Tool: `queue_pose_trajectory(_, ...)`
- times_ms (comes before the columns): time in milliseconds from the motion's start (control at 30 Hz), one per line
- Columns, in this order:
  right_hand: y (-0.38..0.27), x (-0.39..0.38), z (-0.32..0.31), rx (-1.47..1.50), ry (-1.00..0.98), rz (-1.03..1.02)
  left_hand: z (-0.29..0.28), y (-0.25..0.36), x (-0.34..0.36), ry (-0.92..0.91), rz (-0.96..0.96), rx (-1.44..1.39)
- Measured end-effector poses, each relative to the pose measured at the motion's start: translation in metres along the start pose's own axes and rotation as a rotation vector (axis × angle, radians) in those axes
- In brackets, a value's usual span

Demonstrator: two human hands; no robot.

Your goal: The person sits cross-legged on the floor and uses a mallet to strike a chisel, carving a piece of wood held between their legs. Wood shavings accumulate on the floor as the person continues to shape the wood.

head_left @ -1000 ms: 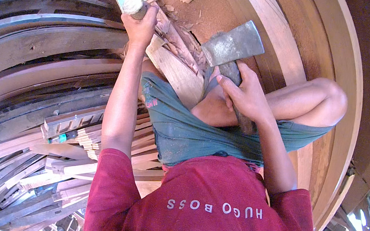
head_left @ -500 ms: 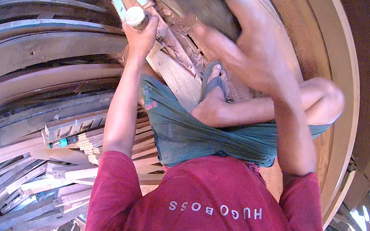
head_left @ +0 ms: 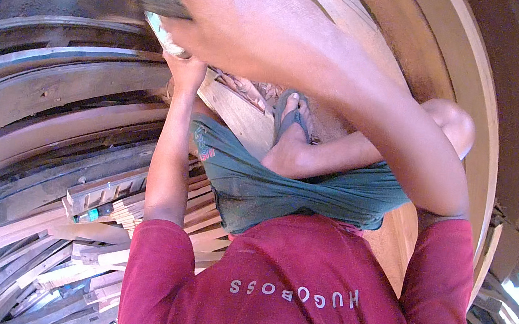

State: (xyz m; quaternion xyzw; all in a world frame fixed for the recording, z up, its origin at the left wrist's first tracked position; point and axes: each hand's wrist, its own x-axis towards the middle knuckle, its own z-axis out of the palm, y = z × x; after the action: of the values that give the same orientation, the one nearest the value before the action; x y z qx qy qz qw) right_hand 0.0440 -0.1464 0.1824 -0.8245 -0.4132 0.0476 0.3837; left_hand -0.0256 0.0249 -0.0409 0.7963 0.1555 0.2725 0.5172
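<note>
My left hand (head_left: 185, 72) is closed around a short handle with a round, whitish end (head_left: 174, 49); whatever lies below that end is hidden by my hands. My right hand (head_left: 211, 11) reaches across above it, gripping a dark block-like thing (head_left: 163, 0) that is smeared by motion, so its kind cannot be made out. A pale green painted piece of wood (head_left: 153, 20) shows beside my left hand, mostly covered by my right. Close by, a light wooden plank (head_left: 240, 113) slants toward my lap.
My foot in a sandal (head_left: 291, 114) rests among wood shavings (head_left: 253, 94). Long boards (head_left: 58, 75) are stacked on the left, with loose wood strips (head_left: 49, 265) below them. A large curved wooden panel (head_left: 454, 50) stands along the right, beside my bent knee.
My right hand has swept left with the dark block, from above the foot to over my left hand. My left hand keeps hold of the white-ended handle, almost in the same place.
</note>
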Motion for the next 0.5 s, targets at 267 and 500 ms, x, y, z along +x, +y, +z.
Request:
queue_pose_trajectory(267,0.037,-0.033,0.033,-0.135,-0.232,0.091,0.004,0.008,0.006,-0.047,0.005,-0.149)
queue_pose_trajectory(500,0.016,-0.036,0.029,0.011,-0.031,0.057,0.005,0.013,-0.004,-0.027,-0.002,-0.157)
